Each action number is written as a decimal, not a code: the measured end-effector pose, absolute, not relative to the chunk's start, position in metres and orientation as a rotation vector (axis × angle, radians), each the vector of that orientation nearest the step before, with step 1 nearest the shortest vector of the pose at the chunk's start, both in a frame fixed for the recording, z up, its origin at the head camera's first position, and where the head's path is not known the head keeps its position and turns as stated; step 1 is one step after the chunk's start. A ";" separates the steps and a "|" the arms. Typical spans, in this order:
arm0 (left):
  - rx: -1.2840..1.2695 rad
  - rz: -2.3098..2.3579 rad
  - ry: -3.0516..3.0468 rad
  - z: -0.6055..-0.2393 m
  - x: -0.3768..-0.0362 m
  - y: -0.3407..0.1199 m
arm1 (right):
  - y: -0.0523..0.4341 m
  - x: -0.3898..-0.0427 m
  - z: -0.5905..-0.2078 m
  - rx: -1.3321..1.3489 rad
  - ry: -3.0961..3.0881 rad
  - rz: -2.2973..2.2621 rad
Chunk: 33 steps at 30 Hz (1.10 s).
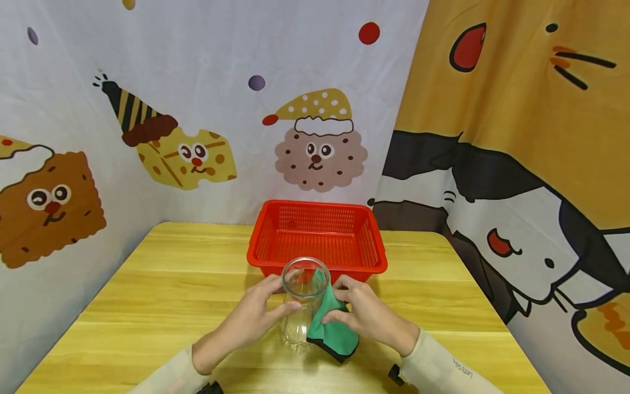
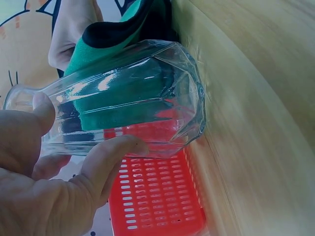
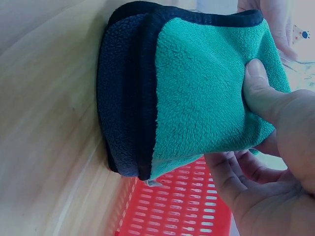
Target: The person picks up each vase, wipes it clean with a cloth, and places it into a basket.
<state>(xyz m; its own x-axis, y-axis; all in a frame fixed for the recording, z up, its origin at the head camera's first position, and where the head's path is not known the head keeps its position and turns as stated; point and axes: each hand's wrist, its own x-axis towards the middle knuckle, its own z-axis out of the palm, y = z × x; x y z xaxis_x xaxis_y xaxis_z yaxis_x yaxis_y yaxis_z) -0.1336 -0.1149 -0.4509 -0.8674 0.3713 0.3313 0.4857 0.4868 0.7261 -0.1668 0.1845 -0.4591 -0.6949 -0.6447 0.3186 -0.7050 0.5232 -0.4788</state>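
Observation:
A clear glass vase [image 1: 297, 323] with a round rim and faceted base stands upright on the table in the head view. My left hand [image 1: 253, 314] grips its side, thumb in front and fingers around the far left; the left wrist view shows the glass [image 2: 133, 93] close up. My right hand [image 1: 366, 312] pinches a folded green cloth [image 1: 339, 331] with black edging, held against the right side of the vase. In the right wrist view the thumb presses on the cloth [image 3: 206, 88], with the other fingers behind it.
A red perforated plastic basket [image 1: 317, 268] stands just behind the vase on the wooden table [image 1: 162, 317]. Cartoon-printed curtains [image 1: 206, 65] hang behind and to the sides of the table.

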 end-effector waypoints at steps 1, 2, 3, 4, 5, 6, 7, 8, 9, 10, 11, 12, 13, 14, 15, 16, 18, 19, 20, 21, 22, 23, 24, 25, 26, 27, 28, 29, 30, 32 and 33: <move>-0.750 -1.331 -2.598 -0.451 -0.134 -0.115 | 0.184 -0.167 -0.459 1.185 -2.647 0.896; -0.746 -1.333 -2.600 -0.451 -0.134 -0.114 | 0.185 -0.167 -0.458 1.191 -2.641 0.889; -0.741 -1.334 -2.604 -0.452 -0.134 -0.114 | 0.185 -0.167 -0.458 1.197 -2.639 0.879; -0.737 -1.337 -2.607 -0.452 -0.134 -0.113 | 0.185 -0.167 -0.458 1.202 -2.641 0.871; -0.736 -1.337 -2.608 -0.452 -0.134 -0.113 | 0.185 -0.167 -0.458 1.206 -2.648 0.865; -0.737 -1.339 -2.610 -0.453 -0.134 -0.113 | 0.186 -0.167 -0.459 1.211 -2.654 0.863; -0.739 -1.346 -2.609 -0.453 -0.134 -0.113 | 0.186 -0.167 -0.459 1.215 -2.663 0.860; -0.738 -1.346 -2.611 -0.453 -0.134 -0.113 | 0.186 -0.167 -0.459 1.219 -2.674 0.859; -0.740 -1.348 -2.611 -0.454 -0.133 -0.113 | 0.186 -0.167 -0.459 1.225 -2.685 0.857; -0.740 -1.346 -2.613 -0.454 -0.133 -0.113 | 0.186 -0.167 -0.460 1.229 -2.694 0.858; -0.737 -1.347 -2.616 -0.454 -0.133 -0.113 | 0.187 -0.167 -0.460 1.234 -2.701 0.859; -0.733 -1.347 -2.618 -0.454 -0.133 -0.113 | 0.187 -0.167 -0.460 1.239 -2.704 0.859; -0.728 -1.349 -2.619 -0.454 -0.134 -0.113 | 0.187 -0.168 -0.460 1.243 -2.707 0.853; -0.723 -1.344 -2.623 -0.455 -0.134 -0.113 | 0.187 -0.168 -0.461 1.247 -2.710 0.848; -0.720 -1.346 -2.622 -0.455 -0.134 -0.113 | 0.187 -0.168 -0.461 1.248 -2.717 0.844; -0.716 -1.344 -2.624 -0.455 -0.135 -0.113 | 0.187 -0.169 -0.461 1.245 -2.730 0.843; -0.715 -1.346 -2.621 -0.455 -0.135 -0.113 | 0.188 -0.170 -0.463 1.243 -2.758 0.840; -0.716 -1.349 -2.620 -0.455 -0.135 -0.113 | 0.188 -0.170 -0.463 1.242 -2.774 0.837; -0.716 -1.346 -2.620 -0.454 -0.135 -0.112 | 0.188 -0.170 -0.463 1.240 -2.792 0.834; -0.715 -1.349 -2.620 -0.454 -0.135 -0.112 | 0.187 -0.170 -0.464 1.238 -2.811 0.831; -0.715 -1.350 -2.621 -0.454 -0.135 -0.112 | 0.187 -0.171 -0.464 1.240 -2.825 0.829; -0.714 -1.349 -2.622 -0.454 -0.135 -0.112 | 0.187 -0.171 -0.465 1.244 -2.834 0.825; -0.713 -1.351 -2.624 -0.453 -0.135 -0.112 | 0.187 -0.171 -0.466 1.249 -2.840 0.820; -0.712 -1.353 -2.624 -0.453 -0.135 -0.112 | 0.187 -0.171 -0.466 1.254 -2.843 0.813; -0.712 -1.354 -2.623 -0.453 -0.134 -0.113 | 0.187 -0.171 -0.467 1.259 -2.846 0.811; -0.713 -1.359 -2.623 -0.453 -0.134 -0.113 | 0.187 -0.170 -0.468 1.262 -2.847 0.810; -0.716 -1.358 -2.622 -0.453 -0.134 -0.113 | 0.187 -0.170 -0.468 1.265 -2.848 0.810; -0.717 -1.360 -2.622 -0.452 -0.133 -0.113 | 0.187 -0.170 -0.469 1.266 -2.850 0.808; -0.722 -1.359 -2.621 -0.452 -0.133 -0.113 | 0.187 -0.170 -0.469 1.267 -2.853 0.810; -0.729 -1.356 -2.622 -0.452 -0.134 -0.113 | 0.187 -0.170 -0.469 1.263 -2.870 0.810; -0.731 -1.356 -2.624 -0.453 -0.134 -0.113 | 0.187 -0.170 -0.469 1.260 -2.879 0.811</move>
<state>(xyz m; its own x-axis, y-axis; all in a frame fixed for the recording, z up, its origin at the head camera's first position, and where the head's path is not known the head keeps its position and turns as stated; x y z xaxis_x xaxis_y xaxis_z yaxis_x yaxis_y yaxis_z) -0.1340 -0.1131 -0.4525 -0.8800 0.3693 0.2988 0.4573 0.4884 0.7432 -0.1703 0.1873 -0.4686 -0.6941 -0.7127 0.1012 -0.6607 0.5749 -0.4826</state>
